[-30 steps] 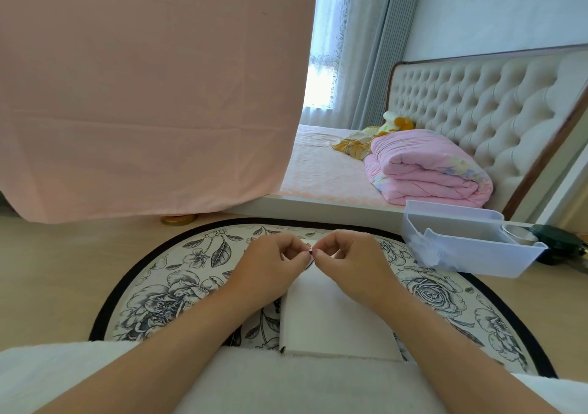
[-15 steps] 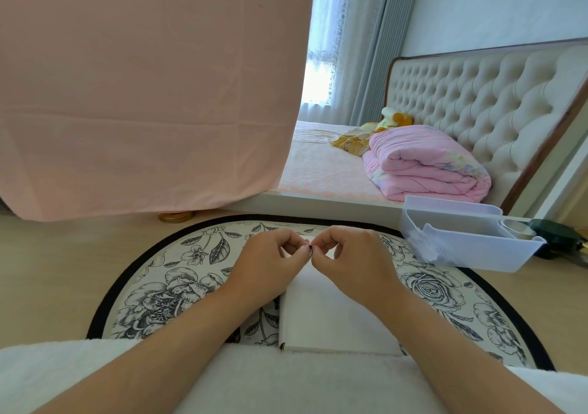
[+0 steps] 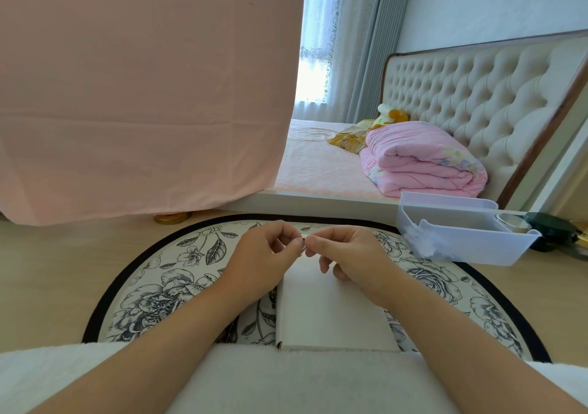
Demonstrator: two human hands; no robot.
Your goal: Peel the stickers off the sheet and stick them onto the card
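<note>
A plain white card (image 3: pixel 331 315) lies flat on the round floral table (image 3: pixel 152 289), close to my body. Above its far end my left hand (image 3: pixel 264 261) and my right hand (image 3: pixel 346 257) meet fingertip to fingertip. Both pinch a tiny thin piece (image 3: pixel 304 244) between thumb and forefinger. It is seen edge-on and too small to tell whether it is a sticker or the sheet. No other sticker sheet shows; my hands hide the card's far end.
A translucent plastic bin (image 3: pixel 461 232) stands at the table's right edge, with dark jars (image 3: pixel 553 230) behind it. A pink cloth (image 3: pixel 143 89) hangs at the left. A bed with a folded pink quilt (image 3: pixel 420 162) lies beyond. White fabric (image 3: pixel 286 382) covers my lap.
Both hands stay together over the card's far end, still pinching the small piece. The right fingers have spread slightly downward toward the card. The camera shifted a little.
</note>
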